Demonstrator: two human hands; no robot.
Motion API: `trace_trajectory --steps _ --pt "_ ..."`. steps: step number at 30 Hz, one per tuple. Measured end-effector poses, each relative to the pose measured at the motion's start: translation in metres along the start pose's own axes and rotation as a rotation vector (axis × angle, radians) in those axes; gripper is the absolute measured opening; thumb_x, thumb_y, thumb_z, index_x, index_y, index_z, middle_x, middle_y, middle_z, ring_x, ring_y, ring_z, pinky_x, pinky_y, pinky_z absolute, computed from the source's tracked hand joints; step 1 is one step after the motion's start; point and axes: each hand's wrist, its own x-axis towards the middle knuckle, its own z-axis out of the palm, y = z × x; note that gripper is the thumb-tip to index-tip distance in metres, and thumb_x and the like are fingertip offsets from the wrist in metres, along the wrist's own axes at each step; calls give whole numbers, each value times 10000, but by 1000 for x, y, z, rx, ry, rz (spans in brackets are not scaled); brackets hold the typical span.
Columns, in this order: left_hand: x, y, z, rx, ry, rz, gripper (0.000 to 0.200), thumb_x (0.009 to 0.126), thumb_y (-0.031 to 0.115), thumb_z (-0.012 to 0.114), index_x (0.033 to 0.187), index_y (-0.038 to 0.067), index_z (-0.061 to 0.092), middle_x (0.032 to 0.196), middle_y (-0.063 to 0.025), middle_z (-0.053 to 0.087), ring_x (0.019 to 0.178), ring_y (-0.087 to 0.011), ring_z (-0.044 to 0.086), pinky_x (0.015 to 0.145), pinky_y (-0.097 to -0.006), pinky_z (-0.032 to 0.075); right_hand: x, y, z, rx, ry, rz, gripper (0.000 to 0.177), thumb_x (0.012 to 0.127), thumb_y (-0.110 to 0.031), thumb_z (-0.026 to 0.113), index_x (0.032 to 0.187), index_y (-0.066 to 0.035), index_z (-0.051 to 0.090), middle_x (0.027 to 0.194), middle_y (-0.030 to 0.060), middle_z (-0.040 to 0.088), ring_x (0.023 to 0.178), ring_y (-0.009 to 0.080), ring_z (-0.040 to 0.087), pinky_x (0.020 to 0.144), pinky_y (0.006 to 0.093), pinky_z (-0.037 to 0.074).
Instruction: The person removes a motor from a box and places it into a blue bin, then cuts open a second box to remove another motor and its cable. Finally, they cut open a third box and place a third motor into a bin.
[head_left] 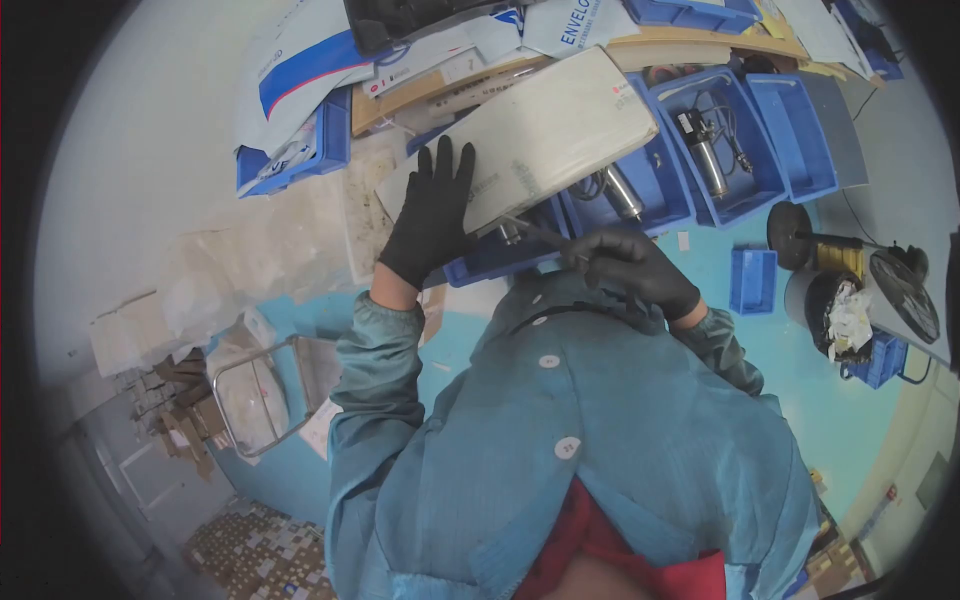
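Observation:
A long white wrapped box [550, 130] lies tilted across the workbench. My left hand [432, 212], in a black glove, rests on the box's left end with its fingers spread. Just below the box's lower edge is my right hand [628, 266], also gloved in black, its fingers curled around a thin dark tool [535, 229] that points toward the box's edge. Behind and beside the box, blue bins hold metal cylinders, one [622, 192] near the box's right end and another [708, 160] with a cable farther right.
An empty-looking blue bin [790, 130] stands at the bench's right. Printed envelopes [575, 25] and a blue tray [335, 135] lie at the back and left. On the floor are a small blue bin [752, 280], a fan [903, 292] and a metal-framed cart [290, 390].

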Motion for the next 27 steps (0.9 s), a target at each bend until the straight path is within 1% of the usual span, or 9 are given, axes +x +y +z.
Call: trace_trajectory --steps 3,6,9,12,15,17,21,24,27 --pt "3 5 -3 48 2 0 1037 787 452 788 1508 13 186 1509 -332 249 1338 -573 324 1034 -601 418 -1 6 6 -52 130 184 241 924 -19 526 1108 -58 678 1018 78 688 891 191 648 779 337 532" --pt "2 3 -3 95 -101 -48 1079 694 260 872 1496 -22 208 1496 -338 282 1312 -560 383 1009 -551 469 3 12 12 -161 142 113 184 975 -50 516 1067 -73 674 1038 81 690 976 221 643 874 365 506" --pt "-3 -6 4 58 -85 -57 1061 688 119 846 1505 -8 180 1520 -316 251 1333 -549 363 850 -517 567 6 14 18 -193 208 107 164 973 -60 531 1013 -86 688 990 75 693 930 232 637 857 375 508" --pt "-10 -15 10 33 -6 -3 1046 710 202 827 1522 36 188 1537 -301 247 1351 -543 349 927 -541 520 8 17 17 -190 189 116 139 996 -120 553 1063 -106 674 958 44 676 936 184 623 861 349 487" --pt "-17 -20 17 -53 50 21 1030 744 165 801 1546 96 158 1585 -247 182 1417 -514 249 1069 -585 392 11 17 12 -200 182 133 159 994 -102 536 1060 -92 680 1016 52 686 979 189 634 885 338 495" --pt "-20 -25 22 -68 71 42 1035 783 339 781 1561 120 133 1602 -222 141 1438 -495 200 1095 -596 336 12 17 9 -201 131 176 187 967 -58 510 1035 -96 680 1036 71 686 995 214 627 906 364 490" --pt "-20 -33 18 -54 41 25 1028 817 467 739 1576 202 99 1628 -178 49 1485 -444 64 1116 -680 209 12 28 4 -231 79 113 215 956 -6 513 1055 -79 690 1058 85 702 998 229 653 901 380 510" --pt "-13 -46 14 -143 -55 -92 1311 666 528 837 1568 197 -54 1619 -183 -118 1476 -467 -63 1088 -751 130 11 27 0 -287 41 138 295 903 48 488 1074 -79 693 1080 82 702 1010 226 650 898 368 514" --pt "-5 -45 9 -106 -110 -90 1273 695 475 831 1561 172 -51 1619 -204 -40 1471 -481 29 1131 -693 132 1 25 -3 -232 44 127 255 926 8 500 1054 -105 690 1050 49 704 982 200 641 867 346 484"
